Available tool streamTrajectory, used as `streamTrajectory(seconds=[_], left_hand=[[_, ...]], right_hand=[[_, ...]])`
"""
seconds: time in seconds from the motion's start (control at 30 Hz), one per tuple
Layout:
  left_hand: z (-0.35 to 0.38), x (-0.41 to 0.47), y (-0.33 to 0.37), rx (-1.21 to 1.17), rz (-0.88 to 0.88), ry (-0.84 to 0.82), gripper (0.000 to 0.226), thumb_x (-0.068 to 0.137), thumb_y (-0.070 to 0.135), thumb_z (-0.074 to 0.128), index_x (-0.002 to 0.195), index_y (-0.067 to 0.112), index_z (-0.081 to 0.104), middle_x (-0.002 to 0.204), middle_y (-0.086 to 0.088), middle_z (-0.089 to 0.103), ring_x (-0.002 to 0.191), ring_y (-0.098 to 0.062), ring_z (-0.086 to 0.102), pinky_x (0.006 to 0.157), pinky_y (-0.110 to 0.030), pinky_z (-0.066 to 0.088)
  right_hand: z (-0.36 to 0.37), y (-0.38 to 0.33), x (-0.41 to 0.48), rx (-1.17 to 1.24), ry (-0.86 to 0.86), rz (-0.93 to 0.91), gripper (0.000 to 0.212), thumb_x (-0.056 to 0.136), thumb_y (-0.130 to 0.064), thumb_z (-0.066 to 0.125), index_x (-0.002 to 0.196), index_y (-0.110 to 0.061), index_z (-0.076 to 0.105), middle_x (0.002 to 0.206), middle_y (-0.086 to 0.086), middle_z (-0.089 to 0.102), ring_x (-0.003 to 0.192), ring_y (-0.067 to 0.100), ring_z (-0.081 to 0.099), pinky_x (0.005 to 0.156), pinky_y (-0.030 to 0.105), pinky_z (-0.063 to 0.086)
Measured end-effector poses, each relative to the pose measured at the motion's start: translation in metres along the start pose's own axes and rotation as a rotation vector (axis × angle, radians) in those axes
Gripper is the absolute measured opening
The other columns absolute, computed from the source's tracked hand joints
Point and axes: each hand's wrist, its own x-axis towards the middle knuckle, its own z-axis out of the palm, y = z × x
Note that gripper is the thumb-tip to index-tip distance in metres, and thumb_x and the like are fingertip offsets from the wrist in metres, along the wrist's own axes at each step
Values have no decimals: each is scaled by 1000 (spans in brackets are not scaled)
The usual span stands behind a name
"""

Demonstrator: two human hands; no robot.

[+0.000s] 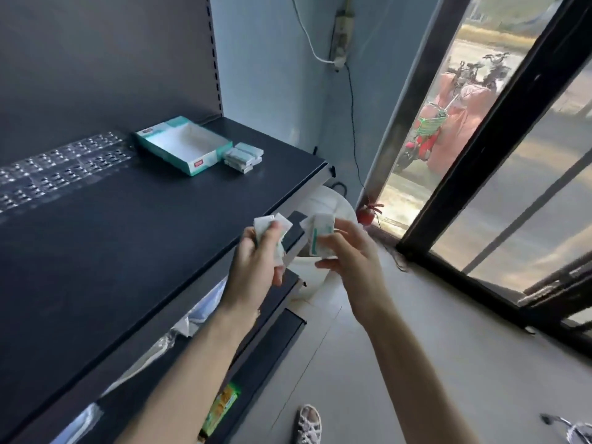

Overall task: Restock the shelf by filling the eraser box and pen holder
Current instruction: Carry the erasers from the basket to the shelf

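Clutching erasers (282, 224) in left hand (256, 264), right hand (349, 254) fingers (347, 227) pinching another eraser (320, 233), eraser box (205, 163) label illegible

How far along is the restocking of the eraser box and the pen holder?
Barely begun. The eraser box looks empty; a stack of erasers lies beside it. The left hand and right hand each hold wrapped erasers. Filling the box remains, and the pen holder, which I cannot identify.
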Motion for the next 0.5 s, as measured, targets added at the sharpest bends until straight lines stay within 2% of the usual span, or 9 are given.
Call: streamTrajectory(seconds=[0.13,0.23,0.3,0.4,0.47,0.5], left_hand=[[13,46,4,-32,-29,176,24,96,35,44,88,13,50,69,-2,49,48,-8,43,47,-25,37],[18,73,7,-62,-51,309,25,96,35,43,92,12,52,79,-6,49,60,-13,47,51,-26,41],[21,90,10,-46,-37,405,20,97,34,43,92,17,52,84,-5,54,69,-14,51,56,-25,43],[20,119,14,-5,-1,551,16,98,34,44,99,21,52,101,-2,57,81,-9,55,60,-13,41],[17,139,16,102,24,633,18,97,34,46,103,18,52,112,-4,52,80,-1,51,60,-6,37],[14,149,17,161,57,675,20,96,32,48,102,14,54,111,-6,51,77,-1,50,58,-3,36]], right_hand=[[-2,-3,69,-48,-185,30,38,74,-22,57,110,-9,59,84,-7,67,77,7,62,65,24,51],[1,-2,113,-66,-246,34,25,88,-7,57,112,-5,58,88,-4,66,76,6,61,63,23,51],[4,1,138,-81,-280,46,24,89,-6,55,112,-7,56,96,-3,66,80,6,62,66,23,52],[12,6,175,-98,-345,49,25,86,-10,58,111,-13,57,98,-9,66,83,-2,61,65,12,48],[20,7,200,-108,-369,30,24,85,-11,60,109,-14,57,98,-11,66,81,-6,61,65,8,44],[23,8,213,-116,-379,17,24,86,-11,60,109,-13,57,99,-10,66,81,-6,61,66,8,44]])
